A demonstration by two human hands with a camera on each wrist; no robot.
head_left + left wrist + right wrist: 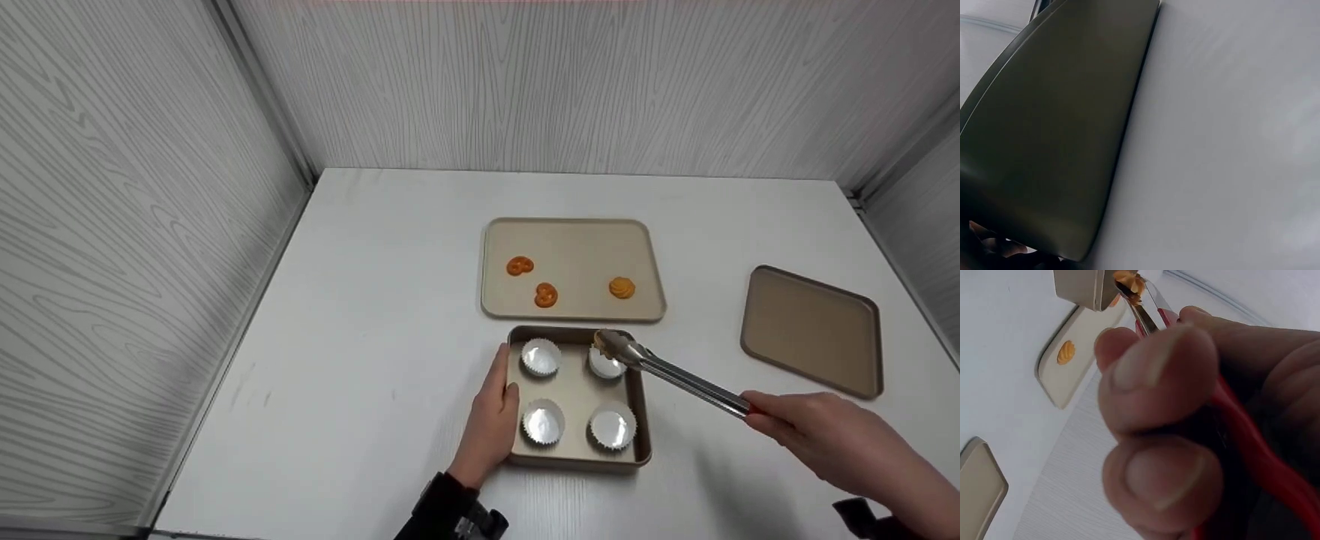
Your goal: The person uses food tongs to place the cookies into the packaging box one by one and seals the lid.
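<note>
My right hand (832, 435) grips metal tongs (694, 384) with red handles, seen close up in the right wrist view. Between the tong tips is a golden swirled cookie (1127, 281), above the far right white paper baking cup (606, 366). That cup stands in a square beige baking pan (577, 390) with several such cups. My left hand (487, 427) holds the pan's left side, its thumb at the rim and fingers along the wall. A dark pan wall (1055, 129) fills much of the left wrist view, which hides most of that hand.
Behind the pan lies a flat beige tray (577, 232) with two pretzel-shaped pieces, one a pretzel (520, 265), and another swirled cookie (622, 287). A brown tray (814, 330) lies at the right. Pale wood-grain panels (525, 90) border the white table (360, 300).
</note>
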